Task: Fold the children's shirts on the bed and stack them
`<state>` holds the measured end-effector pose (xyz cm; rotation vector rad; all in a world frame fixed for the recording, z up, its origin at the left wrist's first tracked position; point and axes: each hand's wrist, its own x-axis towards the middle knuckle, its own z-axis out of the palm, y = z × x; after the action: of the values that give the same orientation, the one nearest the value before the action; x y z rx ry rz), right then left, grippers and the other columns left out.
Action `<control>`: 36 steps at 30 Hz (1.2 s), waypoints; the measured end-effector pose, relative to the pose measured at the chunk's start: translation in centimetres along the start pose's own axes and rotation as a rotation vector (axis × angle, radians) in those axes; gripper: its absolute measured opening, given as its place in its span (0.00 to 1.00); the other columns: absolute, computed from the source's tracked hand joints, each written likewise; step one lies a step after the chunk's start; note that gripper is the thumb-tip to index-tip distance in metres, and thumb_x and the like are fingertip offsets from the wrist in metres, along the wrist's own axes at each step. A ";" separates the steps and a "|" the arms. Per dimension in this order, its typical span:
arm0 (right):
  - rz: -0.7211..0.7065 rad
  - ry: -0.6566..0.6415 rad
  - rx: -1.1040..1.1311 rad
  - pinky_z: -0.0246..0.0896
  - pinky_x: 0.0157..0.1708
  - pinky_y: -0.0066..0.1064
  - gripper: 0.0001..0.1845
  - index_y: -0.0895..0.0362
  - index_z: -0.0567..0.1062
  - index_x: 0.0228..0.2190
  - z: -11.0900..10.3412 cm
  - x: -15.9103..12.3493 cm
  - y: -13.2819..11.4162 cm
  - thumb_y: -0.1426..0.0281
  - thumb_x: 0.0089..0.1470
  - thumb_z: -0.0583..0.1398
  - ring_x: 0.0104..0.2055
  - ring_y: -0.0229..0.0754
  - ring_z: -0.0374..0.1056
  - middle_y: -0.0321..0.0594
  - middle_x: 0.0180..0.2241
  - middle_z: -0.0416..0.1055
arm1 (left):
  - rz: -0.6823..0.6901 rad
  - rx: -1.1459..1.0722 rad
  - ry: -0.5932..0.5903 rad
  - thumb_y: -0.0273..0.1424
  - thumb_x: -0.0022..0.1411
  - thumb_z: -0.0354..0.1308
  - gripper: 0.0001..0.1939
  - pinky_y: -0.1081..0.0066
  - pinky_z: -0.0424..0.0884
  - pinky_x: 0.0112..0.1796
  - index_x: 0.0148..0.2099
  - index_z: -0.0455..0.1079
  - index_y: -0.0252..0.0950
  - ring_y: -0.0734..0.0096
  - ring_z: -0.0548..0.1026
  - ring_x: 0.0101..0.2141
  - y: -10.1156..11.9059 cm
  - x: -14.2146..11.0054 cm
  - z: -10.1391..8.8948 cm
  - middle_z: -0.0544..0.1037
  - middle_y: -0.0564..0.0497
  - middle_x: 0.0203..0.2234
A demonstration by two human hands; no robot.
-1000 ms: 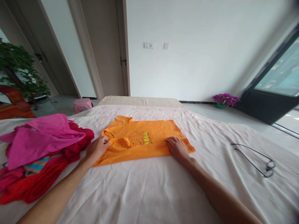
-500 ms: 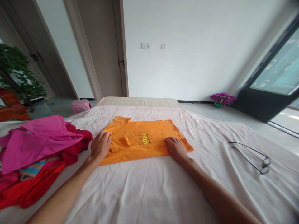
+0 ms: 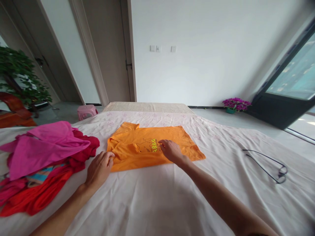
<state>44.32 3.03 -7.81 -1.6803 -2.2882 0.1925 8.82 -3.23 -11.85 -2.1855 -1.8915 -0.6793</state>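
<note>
An orange T-shirt (image 3: pixel 145 160) lies on the pale bed sheet, its near side folded inward over a print with yellow letters. My left hand (image 3: pixel 99 167) is at the shirt's near left corner, with thumb and fingers curled on the fabric edge. Over the print, fingers extended and slightly bent, is my right hand (image 3: pixel 171 150); it holds nothing, and whether its fingertips touch the cloth I cannot tell.
A heap of pink and red clothes (image 3: pixel 49 141) sits to the left on the sheet (image 3: pixel 152 196). Black-framed glasses (image 3: pixel 280 172) lie at the right. Beyond the bed stand a pink stool (image 3: pixel 87 110) and purple flowers (image 3: pixel 236 103) in a green pot.
My right hand has moved left from the shirt's right part to the print. My left hand has drawn back toward me, from the shirt's left side to its near left corner.
</note>
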 end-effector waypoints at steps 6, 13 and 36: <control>0.057 -0.204 0.058 0.59 0.42 0.39 0.28 0.52 0.69 0.52 3.3 5.8 -9.1 0.48 0.64 0.45 0.47 0.52 0.71 0.46 0.46 0.76 | -0.003 0.162 0.008 0.30 0.65 0.48 0.10 0.64 0.68 0.44 0.46 0.68 0.38 0.60 0.74 0.43 0.2 -1.0 0.4 0.76 0.46 0.40; 0.064 -0.204 0.030 0.59 0.40 0.38 0.20 0.51 0.69 0.48 6.3 7.1 -11.6 0.56 0.64 0.48 0.46 0.51 0.70 0.46 0.46 0.75 | -0.029 0.235 -0.022 0.31 0.66 0.47 0.12 0.63 0.67 0.44 0.46 0.70 0.38 0.60 0.73 0.42 0.5 -1.0 0.1 0.75 0.45 0.41; -0.105 -0.021 -0.049 0.54 0.49 0.41 0.20 0.57 0.77 0.43 7.3 10.0 -13.9 0.56 0.62 0.54 0.52 0.51 0.62 0.49 0.47 0.71 | -0.347 -0.326 -0.483 0.49 0.52 0.56 0.20 0.73 0.63 0.30 0.30 0.71 0.36 0.66 0.73 0.29 -6.0 0.1 -1.7 0.76 0.53 0.24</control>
<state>26.64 8.73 -9.30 -1.5833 -2.4073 0.1328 2.62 -2.79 -11.33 -2.4044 -2.6100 -0.5802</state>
